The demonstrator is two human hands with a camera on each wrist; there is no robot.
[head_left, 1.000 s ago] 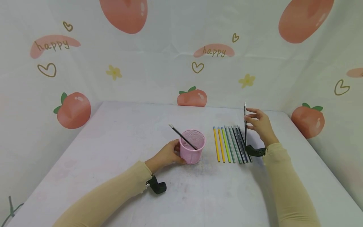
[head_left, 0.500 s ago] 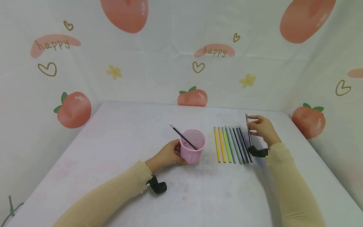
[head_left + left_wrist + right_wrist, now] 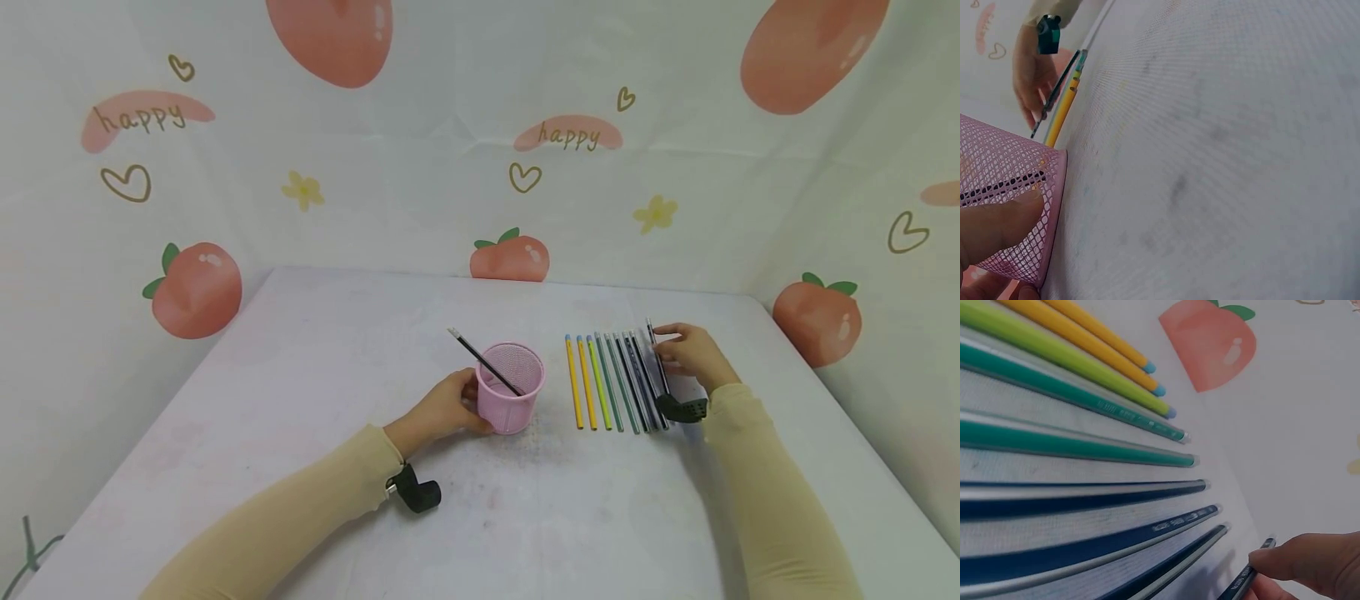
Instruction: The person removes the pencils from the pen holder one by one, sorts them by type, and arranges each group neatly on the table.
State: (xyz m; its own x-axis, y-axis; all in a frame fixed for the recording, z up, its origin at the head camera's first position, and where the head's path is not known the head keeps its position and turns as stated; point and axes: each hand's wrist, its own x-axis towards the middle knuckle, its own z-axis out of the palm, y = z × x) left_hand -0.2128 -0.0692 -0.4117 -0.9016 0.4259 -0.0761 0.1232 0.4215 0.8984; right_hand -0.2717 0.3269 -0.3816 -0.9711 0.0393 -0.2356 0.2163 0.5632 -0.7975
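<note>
Mid-frame, the left hand [image 3: 442, 408] wraps around the pink cup [image 3: 511, 387], one pencil [image 3: 483, 362] poking out of it; right of that a pencil row [image 3: 611, 382]; right hand [image 3: 693, 352] pinches a dark pencil [image 3: 658, 360] at the row's right edge.

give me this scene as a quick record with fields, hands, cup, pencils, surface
left hand: left hand holds the side of the pink mesh cup
right hand: right hand pinches a dark pencil at the right end of the row
cup contents: one black pencil, leaning left
pencil row: row of pencils flat on the table, side by side; yellow at left, then green, dark at right
surface: white table
backdrop: peach-print cloth
</note>
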